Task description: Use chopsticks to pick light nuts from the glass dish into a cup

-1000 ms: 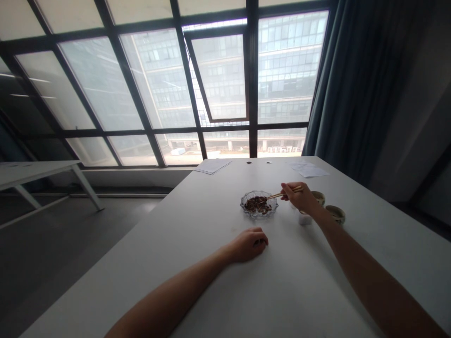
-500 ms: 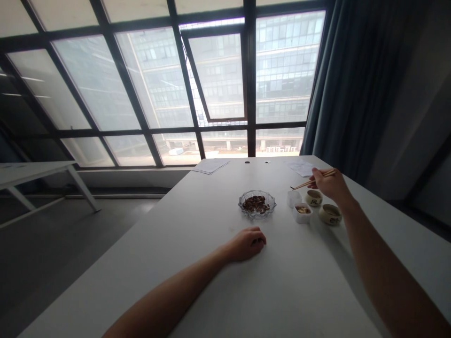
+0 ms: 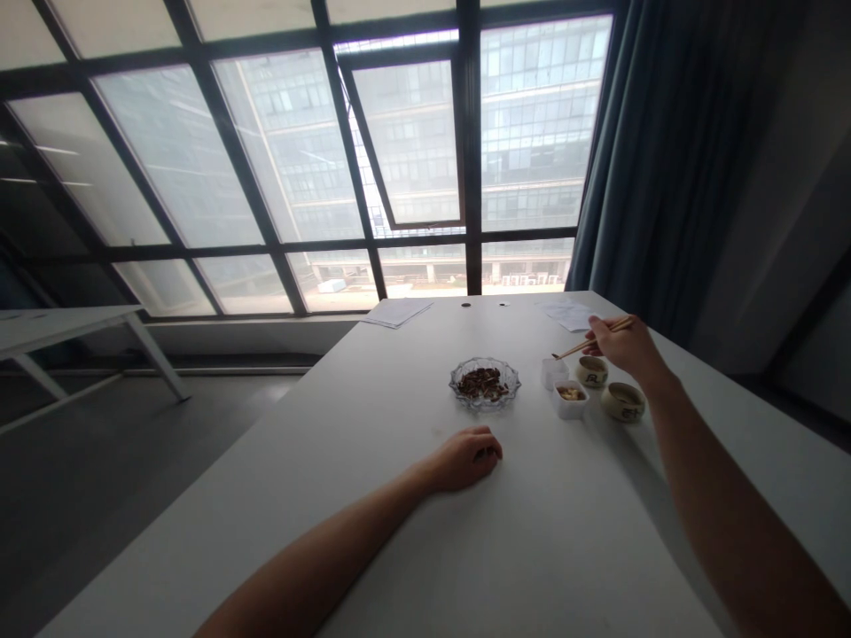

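Observation:
My right hand grips a pair of wooden chopsticks, their tips over a small white square cup. In front of it stands another white square cup with pale pieces inside, and two round ceramic cups sit just under the hand. A glass dish of dark brown pieces stands to the left. My left hand rests on the white table, fingers curled under, holding nothing I can see.
Sheets of paper lie at the table's far edge below a large window. A dark curtain hangs at the right. Another white table stands at the left across the grey floor.
My right hand has carried the chopsticks from the glass dish rightward to above the small cups, then dipped the tips towards the far white cup. The left hand stayed put.

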Available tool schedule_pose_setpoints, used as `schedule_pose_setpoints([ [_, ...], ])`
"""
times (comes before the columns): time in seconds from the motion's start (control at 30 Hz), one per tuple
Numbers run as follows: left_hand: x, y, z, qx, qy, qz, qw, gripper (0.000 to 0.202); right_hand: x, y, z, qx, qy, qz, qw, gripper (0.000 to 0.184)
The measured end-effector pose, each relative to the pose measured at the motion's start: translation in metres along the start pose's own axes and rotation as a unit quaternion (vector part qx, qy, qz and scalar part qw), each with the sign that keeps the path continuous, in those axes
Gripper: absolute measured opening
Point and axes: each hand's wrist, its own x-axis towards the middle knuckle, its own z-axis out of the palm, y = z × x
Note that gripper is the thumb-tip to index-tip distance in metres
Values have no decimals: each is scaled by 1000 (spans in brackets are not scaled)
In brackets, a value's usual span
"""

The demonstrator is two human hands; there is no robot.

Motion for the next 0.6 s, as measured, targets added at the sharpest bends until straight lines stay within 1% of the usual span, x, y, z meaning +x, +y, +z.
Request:
schedule_pose_setpoints([
  [0.27, 1, 1, -1, 6, -2, 2, 1000, 18, -2, -3, 1, 27, -9, -4, 1000, 31],
  [0.43, 2, 3, -1, 6, -7, -1, 1000, 18, -7, -11, 8, 41, -8, -32, 999, 38],
  [0.5, 3, 4, -2, 7, -9, 0, 1000, 19, -13, -18, 11, 56, -21, -52, 997, 43],
  [0.6, 4, 5, -2, 6, -10, 1, 1000, 18, -23, -27, 20, 94, -64, -68, 991, 53],
])
